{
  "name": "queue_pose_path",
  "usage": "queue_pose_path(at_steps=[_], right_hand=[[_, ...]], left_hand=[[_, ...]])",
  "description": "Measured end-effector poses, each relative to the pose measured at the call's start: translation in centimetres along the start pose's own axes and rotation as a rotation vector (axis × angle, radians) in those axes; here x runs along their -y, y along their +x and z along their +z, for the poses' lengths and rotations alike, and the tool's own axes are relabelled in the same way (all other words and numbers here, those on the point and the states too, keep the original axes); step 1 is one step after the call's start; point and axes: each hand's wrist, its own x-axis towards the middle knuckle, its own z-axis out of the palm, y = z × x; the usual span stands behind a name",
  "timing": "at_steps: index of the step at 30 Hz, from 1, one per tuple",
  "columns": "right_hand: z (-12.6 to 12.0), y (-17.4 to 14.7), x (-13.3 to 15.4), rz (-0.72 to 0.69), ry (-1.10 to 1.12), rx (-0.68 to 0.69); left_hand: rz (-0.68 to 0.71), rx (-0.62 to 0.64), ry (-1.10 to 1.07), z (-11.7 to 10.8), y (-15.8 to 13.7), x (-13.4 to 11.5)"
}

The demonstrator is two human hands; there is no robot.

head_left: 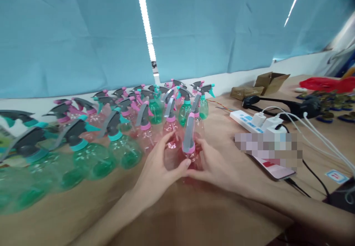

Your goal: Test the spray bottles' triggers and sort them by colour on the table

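Both of my hands wrap round one pink spray bottle (pixel 189 148) with a grey trigger head, upright at the near end of a row. My left hand (pixel 163 164) curves along its left side, thumb across the front. From the right, my right hand (pixel 212 164) closes on the same bottle, its thumb meeting the left one. Right behind it stand another pink spray bottle (pixel 171 127) and more pink ones. Green spray bottles (pixel 124 150) with turquoise collars line up to the left. The lower part of the held bottle is partly hidden by my fingers.
On the right lie a white power strip (pixel 246 122) with plugged-in chargers and cables, a phone (pixel 277 166) and a black headset (pixel 283 107). An open cardboard box (pixel 270 83) sits at the back by the wall. A blue curtain (pixel 194 27) hangs behind.
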Motion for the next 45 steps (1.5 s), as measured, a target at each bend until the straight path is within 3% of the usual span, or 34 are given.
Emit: queue_pose_path(at_steps=[7, 13, 16, 20, 29, 33, 45], right_hand=[[5.0, 0.9, 3.8, -0.071, 0.090, 0.134], [8.8, 1.6, 5.4, -0.119, 0.076, 0.179], [9.8, 2.2, 5.7, -0.179, 0.082, 0.271], [9.8, 2.7, 4.4, -0.238, 0.037, 0.427], [7.2, 1.9, -1.9, -0.290, -0.236, 0.490], [6.7, 2.1, -2.5, -0.272, -0.267, 0.482], [6.6, 1.9, -2.6, -0.244, -0.221, 0.479]], left_hand=[[0.061, -0.087, 0.030, -2.8, -1.2, -0.9], [0.052, -0.246, -0.002, -5.1, -3.7, 1.0], [0.087, -0.272, -0.003, -6.3, -4.5, 2.2], [0.135, -0.277, 0.019, -7.9, -4.7, 2.9], [0.057, -0.291, 0.017, -7.6, -3.5, 3.3], [0.012, -0.300, 0.059, -7.2, -2.7, 2.9], [0.131, -0.206, 0.062, -7.8, -2.4, 3.3]])
